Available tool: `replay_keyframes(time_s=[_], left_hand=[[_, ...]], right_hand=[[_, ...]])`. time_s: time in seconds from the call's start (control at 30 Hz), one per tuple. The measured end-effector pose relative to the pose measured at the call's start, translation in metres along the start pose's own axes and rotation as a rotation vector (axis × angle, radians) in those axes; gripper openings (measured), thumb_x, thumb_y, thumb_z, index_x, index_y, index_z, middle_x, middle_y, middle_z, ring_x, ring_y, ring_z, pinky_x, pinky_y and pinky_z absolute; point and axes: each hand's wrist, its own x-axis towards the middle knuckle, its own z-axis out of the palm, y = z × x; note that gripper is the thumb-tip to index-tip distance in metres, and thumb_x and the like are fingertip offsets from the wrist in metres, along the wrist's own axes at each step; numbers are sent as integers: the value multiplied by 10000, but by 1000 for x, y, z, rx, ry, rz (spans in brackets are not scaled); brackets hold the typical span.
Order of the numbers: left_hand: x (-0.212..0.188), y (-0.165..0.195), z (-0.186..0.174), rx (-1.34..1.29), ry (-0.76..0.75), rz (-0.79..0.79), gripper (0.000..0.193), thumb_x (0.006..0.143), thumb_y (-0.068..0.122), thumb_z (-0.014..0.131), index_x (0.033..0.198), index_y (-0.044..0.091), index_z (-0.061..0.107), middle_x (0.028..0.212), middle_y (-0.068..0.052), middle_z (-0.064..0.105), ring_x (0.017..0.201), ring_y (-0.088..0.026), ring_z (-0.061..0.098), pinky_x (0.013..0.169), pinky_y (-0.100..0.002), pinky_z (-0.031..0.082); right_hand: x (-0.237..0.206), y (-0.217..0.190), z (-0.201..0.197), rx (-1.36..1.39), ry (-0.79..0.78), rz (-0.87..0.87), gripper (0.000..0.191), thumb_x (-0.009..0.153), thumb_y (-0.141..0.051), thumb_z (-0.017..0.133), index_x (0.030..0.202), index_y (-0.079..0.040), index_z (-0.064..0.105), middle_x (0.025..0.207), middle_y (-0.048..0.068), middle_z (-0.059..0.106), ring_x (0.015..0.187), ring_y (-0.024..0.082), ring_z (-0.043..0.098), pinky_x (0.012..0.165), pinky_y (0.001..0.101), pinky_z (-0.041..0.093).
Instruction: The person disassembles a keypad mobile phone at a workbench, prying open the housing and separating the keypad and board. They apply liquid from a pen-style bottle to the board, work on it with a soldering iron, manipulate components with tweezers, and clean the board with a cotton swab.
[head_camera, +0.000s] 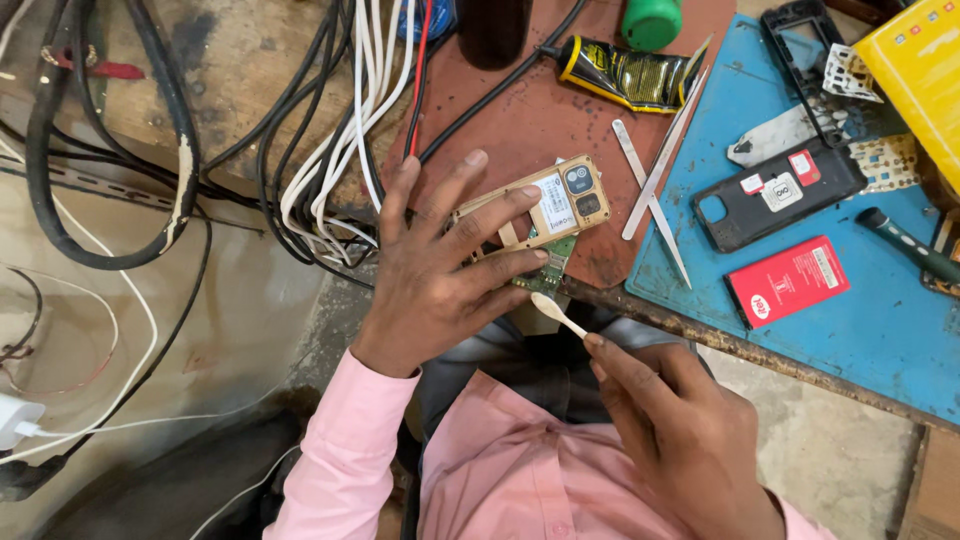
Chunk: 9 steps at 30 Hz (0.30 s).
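— Our right hand (680, 440), nearest to us, pinches a thin white plastic stick (558, 314) between closed fingertips.

— And our left hand (440, 270) clamps the gold-coloured opened phone body (540, 212) at the blue mat's (880, 330) edge; the stick's tip touches its green board.

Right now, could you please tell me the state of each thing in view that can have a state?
Gold phone body: opened, circuit board exposed, held at the table edge.
Left hand: gripping the gold phone body.
Right hand: pinching a white spatula tool.
White spatula tool: tip near the board.
Glue tube: squeezed, crumpled.
Tweezers: lying loose.
Black back cover: detached, lying flat.
Red battery: out, lying flat.
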Motion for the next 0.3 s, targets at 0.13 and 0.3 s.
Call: replay_keyframes(time_s=[0.13,0.3], left_hand=[[-2,0,1,5,-16,14,365,781,289,918,1119,281,779,1551,59,510,1537,-303,349,1286,-634,150],[2,-1,-1,10,-29,38,357,802,288,911,1127,260,768,1570,43,499,1551,-303,333,1287,-637,154]], right_hand=[[-17,-8,18,77,-71,54,402,882,-181,731,1281,-195,690,825,55,713,583,254,675,505,380,510],[-22,-7,53,437,-144,225,534,954,-186,675,1456,-148,496,777,81,750,592,201,740,537,352,573]])
